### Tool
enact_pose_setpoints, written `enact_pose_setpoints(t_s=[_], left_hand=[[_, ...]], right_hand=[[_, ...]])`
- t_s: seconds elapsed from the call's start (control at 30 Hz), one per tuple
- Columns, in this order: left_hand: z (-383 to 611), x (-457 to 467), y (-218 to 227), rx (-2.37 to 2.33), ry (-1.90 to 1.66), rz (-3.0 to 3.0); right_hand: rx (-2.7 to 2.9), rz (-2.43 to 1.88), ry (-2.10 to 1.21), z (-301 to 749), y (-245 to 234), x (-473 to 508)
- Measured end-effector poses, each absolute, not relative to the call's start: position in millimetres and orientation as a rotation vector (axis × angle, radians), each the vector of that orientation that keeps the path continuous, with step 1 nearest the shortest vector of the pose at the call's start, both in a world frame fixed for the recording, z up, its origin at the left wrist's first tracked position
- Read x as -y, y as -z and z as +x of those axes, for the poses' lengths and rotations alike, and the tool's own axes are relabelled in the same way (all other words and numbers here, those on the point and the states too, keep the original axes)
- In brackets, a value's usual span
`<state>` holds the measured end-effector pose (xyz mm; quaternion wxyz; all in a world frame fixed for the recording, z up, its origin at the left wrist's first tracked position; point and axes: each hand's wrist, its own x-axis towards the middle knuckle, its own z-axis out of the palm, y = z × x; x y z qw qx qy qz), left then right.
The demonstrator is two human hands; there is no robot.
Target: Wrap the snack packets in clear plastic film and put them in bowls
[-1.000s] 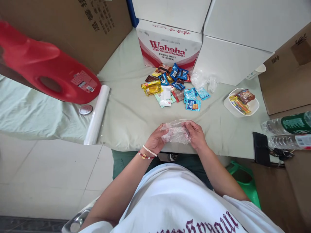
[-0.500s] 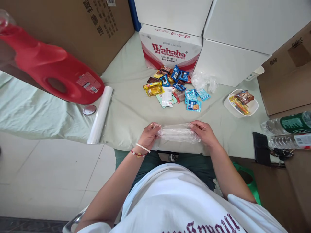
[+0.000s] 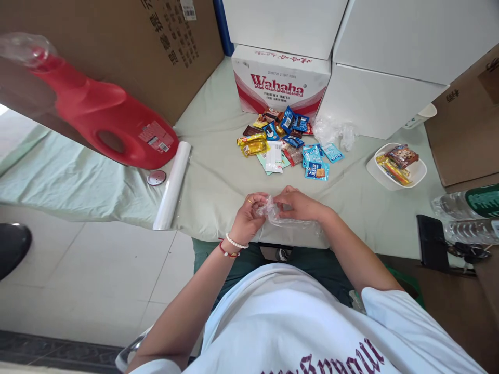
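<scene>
Near the table edge [image 3: 206, 235], both hands [image 3: 249, 215] [image 3: 298, 205] pinch clear plastic [image 3: 268, 208]; open cloth [image 3: 253, 181] spans to the snacks [image 3: 289, 150].

Snacks [image 3: 286, 143] lie on the worktop [image 3: 218, 195], box [image 3: 278, 85] behind, plastic [image 3: 270, 209] before; roll [image 3: 172, 186] and jug [image 3: 83, 101] left, tub [image 3: 377, 173] right.

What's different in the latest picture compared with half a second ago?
The right hand has moved left, close to the left hand. The thin, clear plastic film, stretched between them before, is now bunched there, part trailing rightward. Neither hand has visibly let go. The heap of colourful wrapped snacks, squarish white plastic tub and large red plastic jug stayed put.
</scene>
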<state>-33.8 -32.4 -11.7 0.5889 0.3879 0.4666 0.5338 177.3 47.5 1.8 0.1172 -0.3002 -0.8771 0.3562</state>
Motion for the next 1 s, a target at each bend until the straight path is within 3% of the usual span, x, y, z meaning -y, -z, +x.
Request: enact_pose_setpoints(t_s=[0.23, 0.5, 0.57, 0.67, 0.73, 0.83, 1.0], left_hand=[[-53.8, 21.0, 26.4, -1.406, -1.226, 0.58], [-87.5, 15.0, 27.2, -1.531, -1.413, 0.311], [-86.6, 19.8, 13.9, -1.731, -1.62, 0.486], [-56.5, 32.3, -11.5, -1.775, -1.754, 1.254], [-24.7, 38.6, -20.5, -1.521, -1.457, 1.79], [8.4, 38.5, -7.6, -1.5, -0.924, 2.282], [-22.5, 32.4, 44.8, -1.63, -0.431, 2.45]], right_hand=[[1.982, -1.194, -1.283, 194.4, 6.4, -41.1], [1.092, -1.485, -1.32, 207.7, 29.7, -22.2], [1.085, -1.504, -1.243, 205.0, 31.4, -17.4], [1.172, -1.54, -1.138, 193.9, 28.8, -11.4], [1.236, -1.548, -1.09, 186.1, 25.5, -10.3], [1.281, -1.589, -1.003, 188.6, 24.8, -13.9], [1.429, -1.81, -0.745, 246.6, 36.6, -24.5]])
